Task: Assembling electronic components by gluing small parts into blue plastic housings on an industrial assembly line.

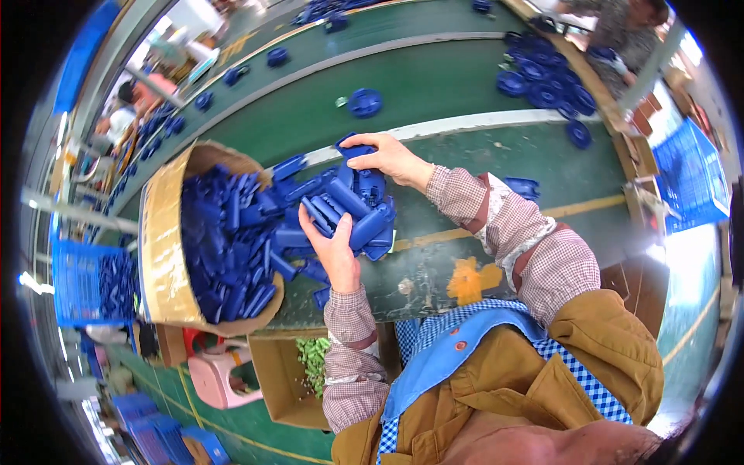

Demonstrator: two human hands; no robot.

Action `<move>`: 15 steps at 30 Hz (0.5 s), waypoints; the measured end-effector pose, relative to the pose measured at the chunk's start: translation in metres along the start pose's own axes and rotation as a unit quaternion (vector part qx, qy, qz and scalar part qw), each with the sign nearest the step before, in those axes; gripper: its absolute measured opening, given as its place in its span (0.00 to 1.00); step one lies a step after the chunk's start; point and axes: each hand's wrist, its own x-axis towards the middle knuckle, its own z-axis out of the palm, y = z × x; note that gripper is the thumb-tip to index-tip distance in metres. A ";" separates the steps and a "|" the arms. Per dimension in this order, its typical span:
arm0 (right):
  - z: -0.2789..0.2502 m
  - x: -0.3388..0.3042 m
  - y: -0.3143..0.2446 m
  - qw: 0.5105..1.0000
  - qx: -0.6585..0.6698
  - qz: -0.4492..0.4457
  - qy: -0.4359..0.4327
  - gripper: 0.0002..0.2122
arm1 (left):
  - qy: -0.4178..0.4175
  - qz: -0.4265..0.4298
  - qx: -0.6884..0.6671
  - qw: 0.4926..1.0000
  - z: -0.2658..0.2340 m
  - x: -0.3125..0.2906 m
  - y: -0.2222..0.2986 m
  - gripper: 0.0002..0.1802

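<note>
My left hand [338, 254] is closed round a blue plastic part [322, 211], a hollow trough-like piece, with its thumb and fingers on the sides. Just beyond it, my right hand [394, 161] pinches another blue plastic part [354, 149] at the far edge of the heap. Under and between both hands lies a heap of loose blue plastic parts [372, 225] on the green worktable [418, 283]. To the left, a cardboard box [161, 240] on its side spills many similar blue parts [225, 240] toward the heap.
Beyond the table runs a green conveyor belt [434, 77] carrying a round blue part [364, 102]. Round blue parts [542, 81] are piled at the far right, near a co-worker [628, 39]. A carton [283, 387] with green pieces [312, 358] and a pink stool [219, 381] stand below.
</note>
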 end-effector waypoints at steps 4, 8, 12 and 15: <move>-0.070 -0.044 0.004 0.994 -0.028 -0.022 0.102 0.21 | -0.080 -0.016 0.057 0.995 0.050 0.001 -0.036 0.45; -0.119 -0.085 0.010 0.982 -0.034 -0.009 0.183 0.18 | -0.128 0.021 0.089 0.988 0.085 0.000 -0.091 0.46; -0.161 -0.112 0.023 0.982 -0.086 0.005 0.170 0.19 | -0.123 0.101 0.311 0.937 0.101 -0.012 -0.132 0.44; -0.174 -0.145 0.011 0.953 -0.241 -0.055 0.175 0.22 | -0.126 0.099 0.356 0.920 0.096 -0.018 -0.139 0.41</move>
